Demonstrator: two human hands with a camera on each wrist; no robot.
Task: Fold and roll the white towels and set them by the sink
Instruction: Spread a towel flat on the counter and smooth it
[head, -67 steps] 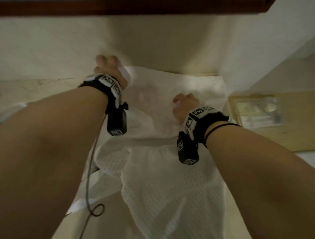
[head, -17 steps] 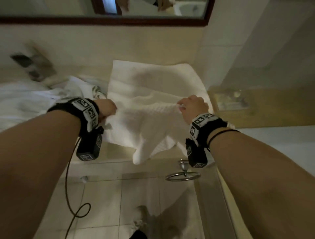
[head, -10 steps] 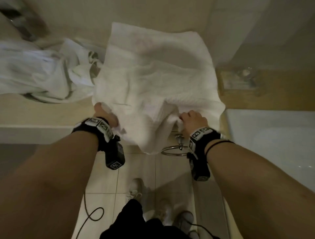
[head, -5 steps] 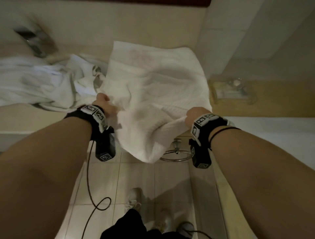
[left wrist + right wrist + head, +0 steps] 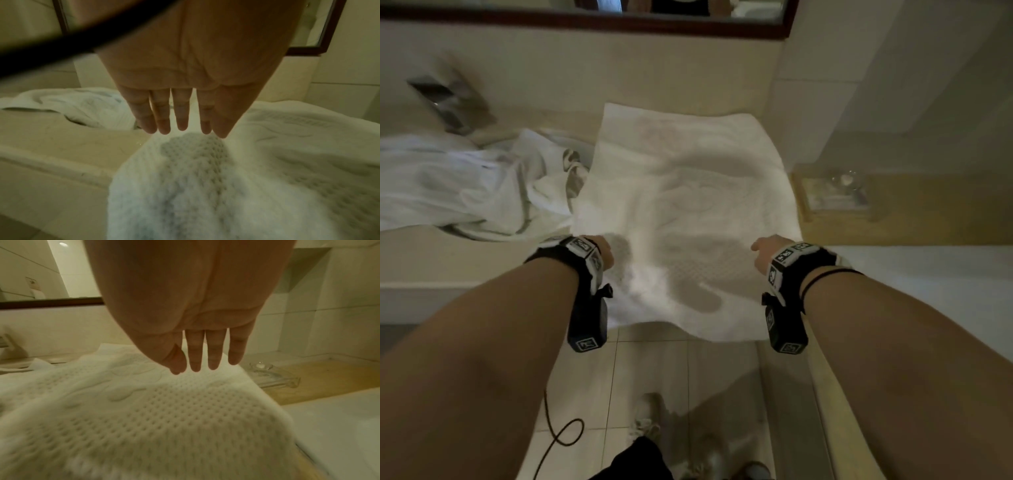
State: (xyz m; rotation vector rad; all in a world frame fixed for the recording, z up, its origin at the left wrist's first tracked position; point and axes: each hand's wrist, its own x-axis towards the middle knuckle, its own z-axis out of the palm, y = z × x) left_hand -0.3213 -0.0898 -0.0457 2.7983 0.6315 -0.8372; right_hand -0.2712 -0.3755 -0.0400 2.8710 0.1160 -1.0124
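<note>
A white waffle-textured towel (image 5: 688,192) lies spread flat on the counter, and its near edge hangs over the counter front. My left hand (image 5: 604,255) is at the towel's near left side and my right hand (image 5: 758,253) at its near right side. In the left wrist view my left hand (image 5: 180,113) has straight fingers just over the towel (image 5: 205,186) and holds nothing. My right hand (image 5: 205,353) is likewise flat above the towel (image 5: 144,410). Whether the fingertips touch the cloth I cannot tell.
A second white towel (image 5: 465,192) lies crumpled in the sink at the left, below the faucet (image 5: 448,102). A clear glass tray (image 5: 835,195) sits on the wooden ledge to the right. A mirror frame (image 5: 585,22) runs above. A cable (image 5: 561,428) lies on the tiled floor.
Both hands gripped the towel's bunched near edge half a second ago; now they have let go with straight fingers, and the towel lies flatter and wider across the counter.
</note>
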